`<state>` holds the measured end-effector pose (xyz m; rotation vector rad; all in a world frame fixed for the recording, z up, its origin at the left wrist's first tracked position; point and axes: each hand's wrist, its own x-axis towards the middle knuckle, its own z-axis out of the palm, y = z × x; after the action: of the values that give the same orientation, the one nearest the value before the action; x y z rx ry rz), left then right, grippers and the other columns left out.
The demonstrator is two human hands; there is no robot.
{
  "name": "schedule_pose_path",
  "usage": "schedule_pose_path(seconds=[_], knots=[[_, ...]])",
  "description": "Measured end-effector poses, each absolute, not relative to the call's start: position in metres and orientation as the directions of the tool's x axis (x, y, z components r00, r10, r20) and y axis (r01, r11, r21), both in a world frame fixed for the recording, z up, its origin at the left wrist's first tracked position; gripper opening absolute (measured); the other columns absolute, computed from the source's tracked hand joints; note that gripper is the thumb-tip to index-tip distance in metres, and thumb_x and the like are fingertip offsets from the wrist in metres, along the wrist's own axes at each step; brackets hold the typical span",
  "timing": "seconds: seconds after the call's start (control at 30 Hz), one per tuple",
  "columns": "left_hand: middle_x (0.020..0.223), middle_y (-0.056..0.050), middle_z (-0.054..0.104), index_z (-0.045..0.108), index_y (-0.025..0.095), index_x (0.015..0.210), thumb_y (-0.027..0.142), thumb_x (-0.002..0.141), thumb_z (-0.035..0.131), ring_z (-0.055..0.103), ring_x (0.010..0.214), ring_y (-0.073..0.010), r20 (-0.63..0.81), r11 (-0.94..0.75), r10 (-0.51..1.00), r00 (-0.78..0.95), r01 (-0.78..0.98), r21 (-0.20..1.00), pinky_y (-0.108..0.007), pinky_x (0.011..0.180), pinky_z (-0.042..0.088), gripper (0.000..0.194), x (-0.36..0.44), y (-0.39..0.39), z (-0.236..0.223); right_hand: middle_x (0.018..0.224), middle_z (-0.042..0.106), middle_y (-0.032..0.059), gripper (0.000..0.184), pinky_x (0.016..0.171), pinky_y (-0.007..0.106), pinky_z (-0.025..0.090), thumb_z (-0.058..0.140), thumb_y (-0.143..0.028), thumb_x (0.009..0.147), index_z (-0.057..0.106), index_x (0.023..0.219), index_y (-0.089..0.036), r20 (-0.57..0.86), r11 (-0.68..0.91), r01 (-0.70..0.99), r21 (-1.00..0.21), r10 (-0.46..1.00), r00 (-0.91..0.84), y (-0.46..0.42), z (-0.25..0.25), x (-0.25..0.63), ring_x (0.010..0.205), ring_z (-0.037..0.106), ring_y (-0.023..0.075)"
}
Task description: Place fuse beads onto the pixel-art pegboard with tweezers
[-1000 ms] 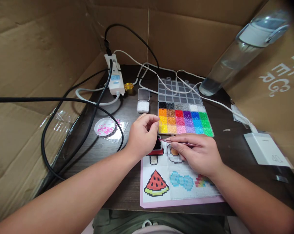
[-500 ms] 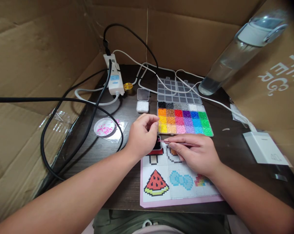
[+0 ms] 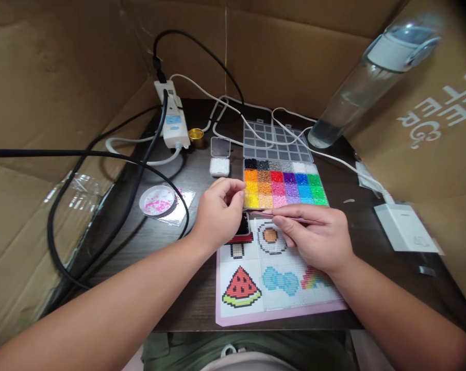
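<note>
My right hand (image 3: 320,234) grips a pair of pink metallic tweezers (image 3: 295,217) level, their tips pointing left, just above and beside a small box of black beads (image 3: 244,224). At that box, my left hand (image 3: 219,211) is closed with thumb and fingertips together by its clear lid edge, and partly hides the box. Under both hands lies a pattern sheet (image 3: 240,312) with a pink border; a watermelon, a blue bow, a rainbow and a fried egg show on it. A clear pegboard (image 3: 290,306) covers its right part.
A divided bead case (image 3: 285,208) lies open behind my hands. A small box of white beads (image 3: 219,167), a dish of pink beads (image 3: 157,201) and a gold cup (image 3: 196,136) stand to the left. Cables cross near a power strip (image 3: 175,123). A water bottle (image 3: 356,98) and white adapter (image 3: 405,226) are right.
The tweezers' tips have come up out of the black bead box and slightly away from it. The whole view has shifted a little; my left hand stays at the box.
</note>
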<state>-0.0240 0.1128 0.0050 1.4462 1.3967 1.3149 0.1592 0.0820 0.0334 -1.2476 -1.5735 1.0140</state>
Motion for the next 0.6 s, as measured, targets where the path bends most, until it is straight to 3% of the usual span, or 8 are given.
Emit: schedule_pose_path(seconds=[0.17, 0.27, 0.33, 0.47, 0.6], knots=[[0.085, -0.003, 0.071, 0.070, 0.019, 0.087, 0.020, 0.083, 0.063, 0.063, 0.073, -0.0151, 0.168, -0.127, 0.978, -0.123, 0.287, 0.949, -0.028, 0.068, 0.050, 0.008, -0.024, 0.114, 0.008, 0.054, 0.067, -0.0005, 0.008, 0.039, 0.025, 0.046, 0.075, -0.023, 0.083, 0.081, 0.088, -0.022, 0.274, 0.268, 0.154, -0.951, 0.961, 0.020, 0.074, 0.048, 0.177, 0.039, 0.051, 0.0096], [0.082, -0.002, 0.071, 0.071, 0.019, 0.087, 0.019, 0.082, 0.065, 0.062, 0.071, -0.0149, 0.160, -0.115, 0.978, -0.133, 0.297, 0.948, -0.027, 0.067, 0.049, 0.008, -0.025, 0.114, 0.010, 0.067, 0.074, 0.0033, 0.009, 0.038, 0.026, 0.043, 0.075, -0.020, 0.084, 0.081, 0.089, -0.023, 0.336, 0.318, 0.190, -0.929, 0.940, 0.066, 0.063, 0.053, 0.196, 0.040, 0.051, 0.0088], [0.081, -0.002, 0.070, 0.071, 0.019, 0.087, 0.019, 0.081, 0.065, 0.062, 0.072, -0.0149, 0.156, -0.110, 0.978, -0.137, 0.291, 0.950, -0.027, 0.067, 0.049, 0.008, -0.025, 0.115, 0.011, 0.070, 0.075, 0.0045, 0.009, 0.038, 0.027, 0.042, 0.075, -0.022, 0.084, 0.081, 0.091, -0.024, 0.324, 0.294, 0.259, -0.920, 0.942, 0.084, 0.054, 0.050, 0.209, 0.041, 0.051, 0.0091], [0.081, -0.002, 0.071, 0.072, 0.019, 0.088, 0.019, 0.080, 0.066, 0.063, 0.073, -0.0152, 0.152, -0.106, 0.977, -0.147, 0.282, 0.954, -0.026, 0.067, 0.049, 0.010, -0.025, 0.116, 0.009, 0.051, 0.064, -0.0002, 0.012, 0.040, 0.026, 0.044, 0.072, -0.022, 0.086, 0.081, 0.093, -0.020, 0.223, 0.169, 0.374, -0.912, 0.969, 0.106, 0.037, 0.030, 0.229, 0.040, 0.051, 0.0105], [0.080, -0.002, 0.072, 0.072, 0.019, 0.088, 0.020, 0.080, 0.067, 0.064, 0.072, -0.0153, 0.129, -0.081, 0.980, -0.153, 0.287, 0.954, -0.026, 0.067, 0.050, 0.010, -0.025, 0.117, 0.010, 0.047, 0.060, -0.0025, 0.013, 0.039, 0.025, 0.046, 0.072, -0.021, 0.086, 0.080, 0.095, -0.018, 0.203, 0.141, 0.370, -0.918, 0.970, 0.134, 0.027, 0.009, 0.232, 0.039, 0.052, 0.0105]])
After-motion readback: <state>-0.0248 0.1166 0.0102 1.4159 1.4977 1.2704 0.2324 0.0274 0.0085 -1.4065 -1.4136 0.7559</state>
